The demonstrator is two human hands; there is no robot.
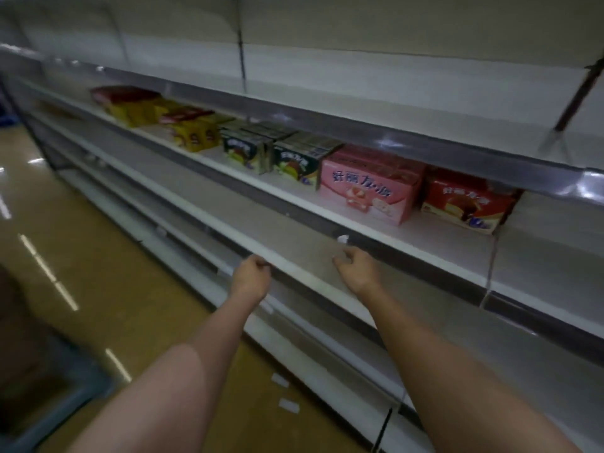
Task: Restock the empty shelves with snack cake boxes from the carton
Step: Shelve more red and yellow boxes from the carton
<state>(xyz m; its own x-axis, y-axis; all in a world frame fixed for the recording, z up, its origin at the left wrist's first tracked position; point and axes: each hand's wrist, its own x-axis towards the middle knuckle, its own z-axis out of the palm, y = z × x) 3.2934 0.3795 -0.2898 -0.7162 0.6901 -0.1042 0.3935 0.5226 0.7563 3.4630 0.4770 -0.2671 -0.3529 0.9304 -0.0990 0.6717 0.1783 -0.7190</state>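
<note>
Snack cake boxes stand in a row on the middle shelf [294, 194]: a red box [467, 201] at the right, a pink box [369, 188], two dark green boxes [287, 158] and yellow boxes [192, 132] further left. Both my arms reach towards the bare shelf below [313, 256]. My left hand [251, 276] has its fingers curled at that shelf's front edge and holds no box. My right hand [358, 269] hovers over the same shelf, fingers curled, with nothing in it. A brown carton [23, 338] sits blurred at the lower left.
A blue frame [72, 400] surrounds the carton at the lower left. More shelves run below and above, with a bracket [575, 93] at the upper right. White tags [287, 405] lie on the tan floor [108, 263].
</note>
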